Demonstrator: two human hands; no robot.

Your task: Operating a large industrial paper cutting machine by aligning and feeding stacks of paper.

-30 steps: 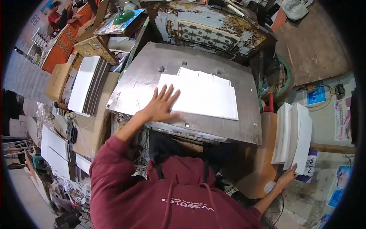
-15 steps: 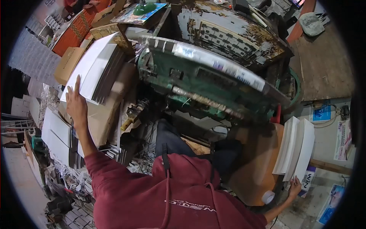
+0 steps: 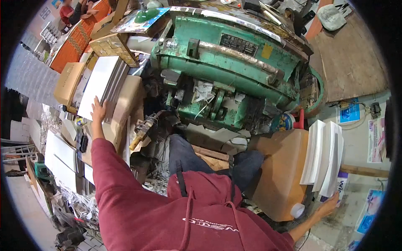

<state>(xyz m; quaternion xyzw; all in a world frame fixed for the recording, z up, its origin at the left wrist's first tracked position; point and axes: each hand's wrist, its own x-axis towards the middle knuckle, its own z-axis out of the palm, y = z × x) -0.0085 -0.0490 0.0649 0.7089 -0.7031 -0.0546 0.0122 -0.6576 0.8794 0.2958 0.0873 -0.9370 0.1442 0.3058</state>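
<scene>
On the left, a stack of white sheets (image 3: 100,81) lies on a brown wrapped bundle (image 3: 133,90). My left hand (image 3: 98,112) rests at the stack's near right edge, fingers spread and nothing gripped. At the far right, another batch of white sheets (image 3: 315,152) stands on the side of an orange-brown plastic jerrycan (image 3: 274,167). My right hand (image 3: 330,204) pinches the lower corner of the outer sheets there; its fingertips are partly hidden. Ahead of me is a green machine (image 3: 226,69) with a long metal bar and its lower mechanism exposed.
More white sheets (image 3: 60,161) are piled at the lower left, among paper scraps. A cardboard box (image 3: 68,83) is beyond the left stack. A red handle (image 3: 299,120) sticks up by the jerrycan. A wooden board (image 3: 351,58) is at the upper right. Another person (image 3: 73,11) sits far back.
The green machine's hinged front has swung away from me, uncovering its mechanism. My left hand has slid to the stack's near right edge. My right hand has shifted slightly outward along the sheets.
</scene>
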